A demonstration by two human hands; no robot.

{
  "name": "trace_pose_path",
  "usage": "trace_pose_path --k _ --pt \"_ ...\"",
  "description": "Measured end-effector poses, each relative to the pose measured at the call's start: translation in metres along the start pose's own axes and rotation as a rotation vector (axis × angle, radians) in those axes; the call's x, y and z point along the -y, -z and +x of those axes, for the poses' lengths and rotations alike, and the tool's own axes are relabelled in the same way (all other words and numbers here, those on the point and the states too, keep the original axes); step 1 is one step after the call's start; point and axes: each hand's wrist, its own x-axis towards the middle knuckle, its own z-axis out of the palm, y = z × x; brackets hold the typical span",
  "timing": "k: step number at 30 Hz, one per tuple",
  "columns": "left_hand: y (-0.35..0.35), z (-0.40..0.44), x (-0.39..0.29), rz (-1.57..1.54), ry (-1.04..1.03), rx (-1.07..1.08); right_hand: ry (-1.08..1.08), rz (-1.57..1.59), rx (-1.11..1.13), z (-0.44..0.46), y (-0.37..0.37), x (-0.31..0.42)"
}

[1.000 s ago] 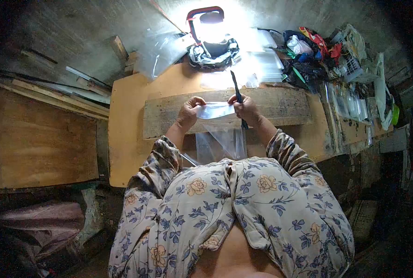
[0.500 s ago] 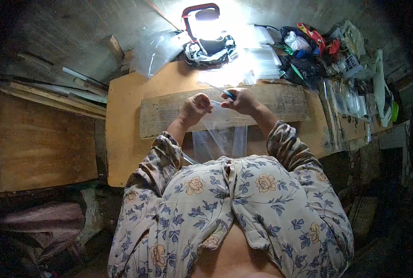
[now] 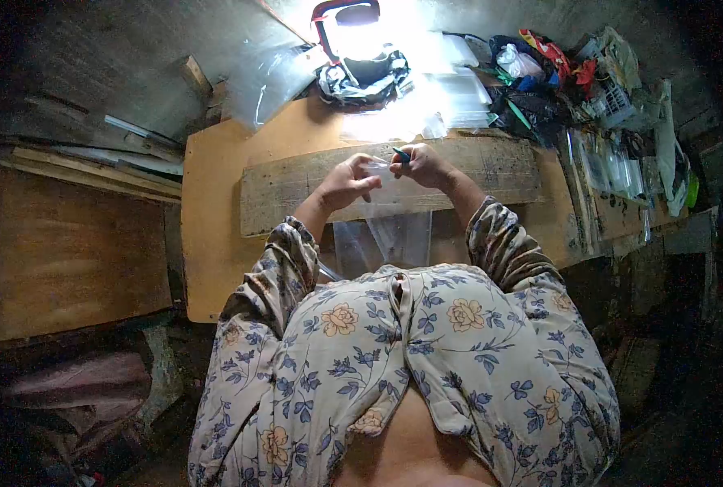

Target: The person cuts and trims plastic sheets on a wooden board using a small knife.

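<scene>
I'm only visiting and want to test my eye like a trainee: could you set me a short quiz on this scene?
1. Which hand grips the slim dark object?
2. True or false: the lit lamp stands at the near edge of the tabletop.
3. What lies flat across the middle of the tabletop? A) a plastic basket; B) a weathered wooden board; C) a steel tray.

Key: 1. The right hand. 2. False; it is at the far side. 3. B.
</scene>
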Motion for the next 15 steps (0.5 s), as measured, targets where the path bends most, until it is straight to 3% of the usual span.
trace_pose_path --k 3,5,8,15 --pt "0.002 -0.004 0.01 0.031 0.062 0.137 -0.072 0.079 0.013 -0.004 0.008 0.005" --pt "0.002 -0.006 0.007 0.138 0.1 0.103 -0.1 -0.137 -0.01 -0.013 0.012 0.026" --pt "0.005 -0.009 0.008 0.17 0.116 0.103 -0.059 0.011 -0.025 -0.008 0.011 0.008" --pt "0.004 -0.011 0.008 0.088 0.079 0.079 -0.021 -0.021 -0.073 -0.012 0.007 0.005"
